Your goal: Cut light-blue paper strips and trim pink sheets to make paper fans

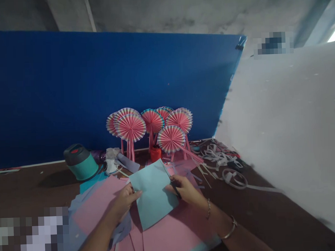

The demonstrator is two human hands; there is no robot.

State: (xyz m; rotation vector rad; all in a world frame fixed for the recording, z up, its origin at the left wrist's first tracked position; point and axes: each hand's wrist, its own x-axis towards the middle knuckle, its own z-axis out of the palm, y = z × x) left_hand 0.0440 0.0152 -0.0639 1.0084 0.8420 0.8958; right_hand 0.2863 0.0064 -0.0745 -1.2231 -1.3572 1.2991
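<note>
Blue paper (153,193), pinched between both hands

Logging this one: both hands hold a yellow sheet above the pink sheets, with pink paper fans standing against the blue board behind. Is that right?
Not quite: the sheet is light blue, not yellow. The head view shows the left hand and right hand holding the light blue sheet above the pink sheets, with pink paper fans standing against the blue board behind.

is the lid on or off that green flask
On: the dark lid with its red spot caps the top of the green flask, no gap showing.
</note>
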